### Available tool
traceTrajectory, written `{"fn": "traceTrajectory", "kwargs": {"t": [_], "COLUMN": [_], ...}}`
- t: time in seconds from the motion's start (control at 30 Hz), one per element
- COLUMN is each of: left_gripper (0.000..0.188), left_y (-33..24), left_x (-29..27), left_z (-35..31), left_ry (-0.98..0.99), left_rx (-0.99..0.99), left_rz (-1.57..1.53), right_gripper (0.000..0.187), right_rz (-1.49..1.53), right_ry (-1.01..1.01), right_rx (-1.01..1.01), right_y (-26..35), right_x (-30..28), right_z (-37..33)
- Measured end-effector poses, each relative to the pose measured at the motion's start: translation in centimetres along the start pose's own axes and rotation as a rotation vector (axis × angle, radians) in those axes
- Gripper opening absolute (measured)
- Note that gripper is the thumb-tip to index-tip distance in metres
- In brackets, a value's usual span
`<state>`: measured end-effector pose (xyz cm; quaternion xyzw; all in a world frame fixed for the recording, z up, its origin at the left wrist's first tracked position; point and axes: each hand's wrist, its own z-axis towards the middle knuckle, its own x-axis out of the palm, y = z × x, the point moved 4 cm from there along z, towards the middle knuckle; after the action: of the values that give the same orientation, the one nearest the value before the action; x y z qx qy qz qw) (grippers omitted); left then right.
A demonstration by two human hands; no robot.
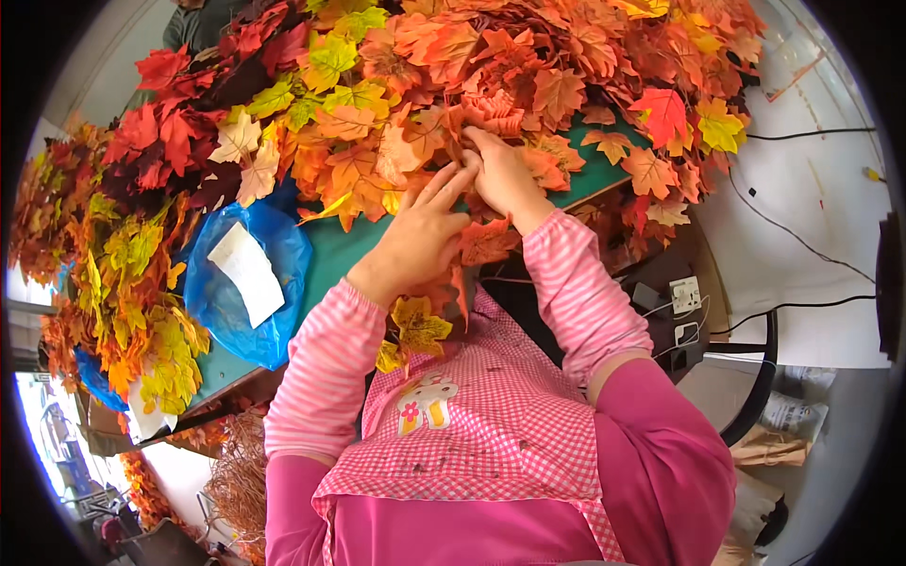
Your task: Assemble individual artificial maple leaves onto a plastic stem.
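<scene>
Both of my hands meet over a heap of artificial maple leaves (444,47) in orange, red and yellow at the table's near edge. My left hand (415,231) reaches in with two fingers stretched toward the right one, its thumb bent in below. My right hand (505,179) presses its fingertips against the left's, among orange leaves. What the fingertips pinch is too small and hidden to make out. An orange leaf (486,241) sits just under the hands, and a yellow leaf (420,325) hangs lower, in front of my checked apron (472,415).
A blue plastic bag (293,255) with a white paper slip (247,274) rests on the green tabletop (330,250). More leaf bunches (132,274) hang over the left side. At right are a white power socket (684,294) and black cables (802,236). Another person's sleeve (203,24) shows at upper left.
</scene>
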<state>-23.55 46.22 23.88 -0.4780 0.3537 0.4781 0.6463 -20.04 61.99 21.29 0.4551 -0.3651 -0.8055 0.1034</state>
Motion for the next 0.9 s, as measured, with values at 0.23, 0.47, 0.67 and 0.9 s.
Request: {"fn": "traceTrajectory", "kwargs": {"t": [0.23,0.47,0.67,0.9], "left_gripper": [0.015,0.016,0.019,0.024], "left_y": [1.3,-1.6,-0.2,1.6], "left_x": [1.3,0.0,1.5,2.9], "left_z": [1.3,2.3,3.4,2.5], "left_ry": [0.024,0.019,0.095,0.066], "left_rx": [-0.077,0.051,-0.013,-0.077], "left_rz": [-0.166,0.064,-0.034,-0.107], "right_gripper": [0.023,0.028,0.021,0.030], "right_rz": [0.087,-0.253,0.096,0.179], "right_ry": [-0.274,-0.190,-0.165,0.035], "right_rx": [-0.069,0.164,0.043,0.519], "right_y": [-2.0,-4.0,-2.2,-5.2], "right_x": [-7.4,-6.6,-2.6,-6.5], "right_z": [-3.0,-4.3,-3.2,-1.9]}}
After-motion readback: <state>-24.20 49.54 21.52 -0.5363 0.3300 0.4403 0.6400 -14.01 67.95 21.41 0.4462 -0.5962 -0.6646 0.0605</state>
